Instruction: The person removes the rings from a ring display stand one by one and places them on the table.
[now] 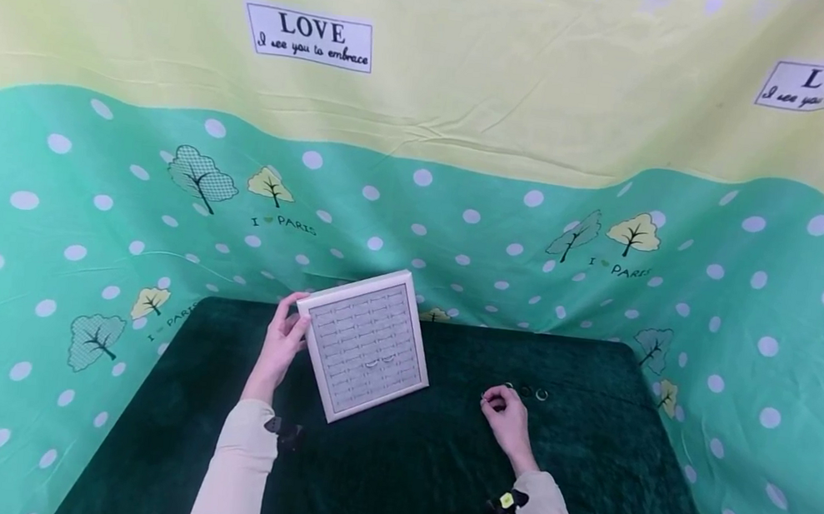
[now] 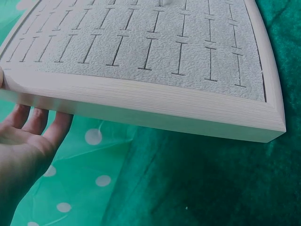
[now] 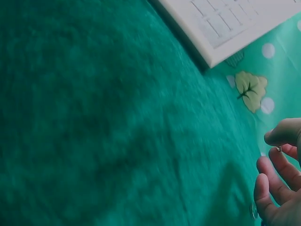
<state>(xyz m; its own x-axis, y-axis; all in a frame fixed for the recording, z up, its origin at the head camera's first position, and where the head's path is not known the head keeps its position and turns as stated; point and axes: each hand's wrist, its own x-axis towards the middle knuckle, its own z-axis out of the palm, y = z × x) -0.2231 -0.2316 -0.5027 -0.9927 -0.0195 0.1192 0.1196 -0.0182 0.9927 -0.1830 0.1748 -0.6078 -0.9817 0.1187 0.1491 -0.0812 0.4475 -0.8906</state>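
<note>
A white-framed ring display tray (image 1: 314, 347) with grey slotted padding is held tilted up in my left hand (image 1: 282, 348), which grips its upper left edge. In the left wrist view, fingers curl beneath the frame (image 2: 155, 103) and the thumb tip shows at the far left. Two rings (image 1: 371, 363) sit in slots low in the padding. Over the cloth to the right, my right hand (image 1: 506, 422) pinches a small shiny ring (image 3: 280, 149) between thumb and forefinger; most of it is hidden. Behind that hand lie a few loose rings (image 1: 542, 395).
Dark green velvet cloth (image 1: 387, 489) covers the table. A green and yellow printed curtain (image 1: 414, 232) with white dots surrounds its back and sides. Each forearm wears a small dark device (image 1: 507, 501) at the wrist.
</note>
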